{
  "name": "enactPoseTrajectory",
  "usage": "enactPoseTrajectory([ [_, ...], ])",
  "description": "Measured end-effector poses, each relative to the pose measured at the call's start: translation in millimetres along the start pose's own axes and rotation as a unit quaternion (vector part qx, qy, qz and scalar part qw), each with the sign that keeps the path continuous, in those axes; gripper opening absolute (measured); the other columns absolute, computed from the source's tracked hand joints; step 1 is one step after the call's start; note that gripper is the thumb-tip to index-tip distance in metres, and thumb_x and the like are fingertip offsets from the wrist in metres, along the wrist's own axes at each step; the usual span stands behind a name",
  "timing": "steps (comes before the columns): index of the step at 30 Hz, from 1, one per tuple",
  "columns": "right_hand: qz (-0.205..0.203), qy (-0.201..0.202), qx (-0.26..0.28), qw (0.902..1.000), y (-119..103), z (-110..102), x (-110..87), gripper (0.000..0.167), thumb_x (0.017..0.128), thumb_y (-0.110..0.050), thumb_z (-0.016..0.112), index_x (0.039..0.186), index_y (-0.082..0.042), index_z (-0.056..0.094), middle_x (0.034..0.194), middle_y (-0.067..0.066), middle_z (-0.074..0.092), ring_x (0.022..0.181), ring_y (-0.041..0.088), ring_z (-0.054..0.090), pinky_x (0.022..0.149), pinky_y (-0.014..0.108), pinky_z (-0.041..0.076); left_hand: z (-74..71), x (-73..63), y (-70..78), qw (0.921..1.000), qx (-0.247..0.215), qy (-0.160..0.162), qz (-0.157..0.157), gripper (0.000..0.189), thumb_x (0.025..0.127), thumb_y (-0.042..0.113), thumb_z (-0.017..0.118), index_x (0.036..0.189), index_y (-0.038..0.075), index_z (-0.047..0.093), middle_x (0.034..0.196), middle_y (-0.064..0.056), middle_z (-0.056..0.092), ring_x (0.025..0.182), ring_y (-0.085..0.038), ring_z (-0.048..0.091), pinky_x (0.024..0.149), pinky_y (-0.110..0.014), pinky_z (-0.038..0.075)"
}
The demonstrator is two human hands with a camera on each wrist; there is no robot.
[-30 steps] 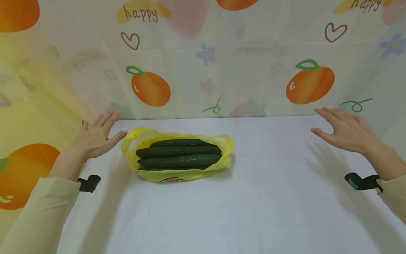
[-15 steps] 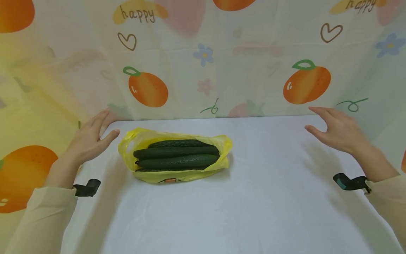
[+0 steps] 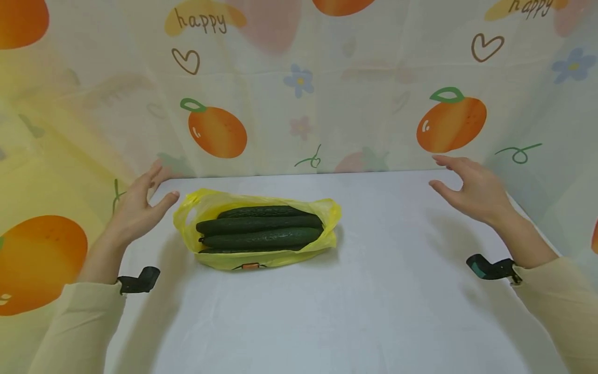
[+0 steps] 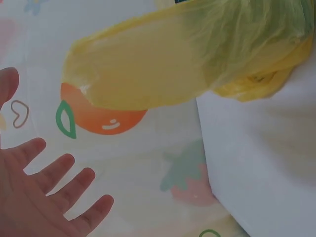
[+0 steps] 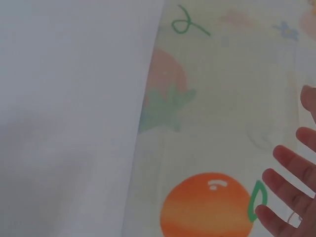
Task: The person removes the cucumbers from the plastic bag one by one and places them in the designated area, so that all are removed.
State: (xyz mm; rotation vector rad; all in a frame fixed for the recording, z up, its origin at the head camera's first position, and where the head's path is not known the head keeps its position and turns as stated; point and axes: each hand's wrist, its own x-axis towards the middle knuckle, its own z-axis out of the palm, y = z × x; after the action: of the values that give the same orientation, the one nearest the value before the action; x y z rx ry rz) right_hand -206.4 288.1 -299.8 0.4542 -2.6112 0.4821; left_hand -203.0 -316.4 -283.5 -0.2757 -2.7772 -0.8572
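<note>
At the far left, a pale sleeve (image 3: 77, 327) leads up toward one o'clock, with a black wrist piece (image 3: 140, 280) jutting from its cuff. Past it is the left hand (image 3: 137, 213), its fingers spread and its thumb well away from them, pointing toward two o'clock. Just beside that thumb, at three o'clock from the hand, a yellow plastic bag (image 3: 277, 258) lies on the white tabletop (image 3: 374, 311); the left wrist view shows a gap between hand and bag, with the bag between one and two o'clock of the fingers.

The bag's handle loop (image 3: 179, 223) sits at its nine o'clock end, nearest the left hand. Inside, dark green cucumbers (image 3: 261, 239) lie side by side, running roughly from nine to three o'clock, and a small orange-and-dark print (image 3: 250, 266) marks the bag's side at six o'clock.

Well apart to the right is the right hand (image 3: 476, 192), fingers spread, thumb toward ten o'clock. From it, the bag lies near nine o'clock, and a printed orange (image 3: 450, 124) on the backdrop (image 3: 364, 47) at eleven. Below its wrist come a second black wrist piece (image 3: 490, 267) and the right sleeve (image 3: 556, 306), at about five o'clock.
</note>
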Motion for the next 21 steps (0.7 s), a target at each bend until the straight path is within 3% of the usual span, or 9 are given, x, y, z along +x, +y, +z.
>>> enactPoseTrajectory([
  [6,-0.028,0.025,0.032,0.9988,-12.8,12.3,6.1,0.053,0.080,-0.017,0.069,0.129,-0.008,0.051,0.119,0.015,0.059,0.104,0.033,0.054,0.080,0.052,0.045,10.4,-1.9,3.9,0.9987,-0.044,0.025,-0.006,0.069,0.091,0.032,0.055,0.147,0.012,0.020,0.141,-0.024,0.036,0.117,-0.050,0.039,0.090,-0.063,0.034],
  [10,-0.040,0.025,0.047,0.9977,-22.8,20.0,8.8,0.054,0.080,-0.016,0.070,0.129,-0.008,0.051,0.119,0.015,0.059,0.104,0.032,0.055,0.081,0.051,0.046,16.5,-3.3,5.7,0.9977,-0.057,0.035,-0.009,0.063,0.091,0.031,0.055,0.144,0.010,0.028,0.134,-0.025,0.043,0.114,-0.045,0.045,0.090,-0.056,0.038],
  [13,-0.053,0.031,0.062,0.9962,-31.5,25.3,11.6,0.054,0.079,-0.015,0.070,0.129,-0.009,0.051,0.118,0.015,0.060,0.104,0.031,0.055,0.081,0.050,0.046,19.8,-4.4,6.2,0.9972,-0.056,0.045,-0.020,0.059,0.090,0.033,0.056,0.141,0.012,0.035,0.132,-0.020,0.046,0.114,-0.037,0.048,0.088,-0.031,0.044],
  [16,-0.065,0.037,0.080,0.9940,-41.1,29.3,14.9,0.054,0.079,-0.015,0.071,0.129,-0.009,0.051,0.118,0.013,0.060,0.104,0.030,0.056,0.082,0.048,0.047,21.6,-6.6,6.3,0.9966,-0.058,0.049,-0.033,0.058,0.090,0.035,0.057,0.139,0.011,0.038,0.130,-0.019,0.049,0.111,-0.035,0.051,0.077,-0.011,0.040],
  [21,-0.080,0.043,0.101,0.9908,-57.5,34.7,20.3,0.054,0.079,-0.013,0.071,0.129,-0.011,0.051,0.120,0.011,0.059,0.104,0.028,0.056,0.083,0.047,0.047,24.9,-9.9,5.3,0.9965,-0.054,0.048,-0.043,0.060,0.089,0.035,0.057,0.138,0.005,0.039,0.123,-0.019,0.055,0.100,-0.033,0.058,0.069,-0.007,0.040],
])
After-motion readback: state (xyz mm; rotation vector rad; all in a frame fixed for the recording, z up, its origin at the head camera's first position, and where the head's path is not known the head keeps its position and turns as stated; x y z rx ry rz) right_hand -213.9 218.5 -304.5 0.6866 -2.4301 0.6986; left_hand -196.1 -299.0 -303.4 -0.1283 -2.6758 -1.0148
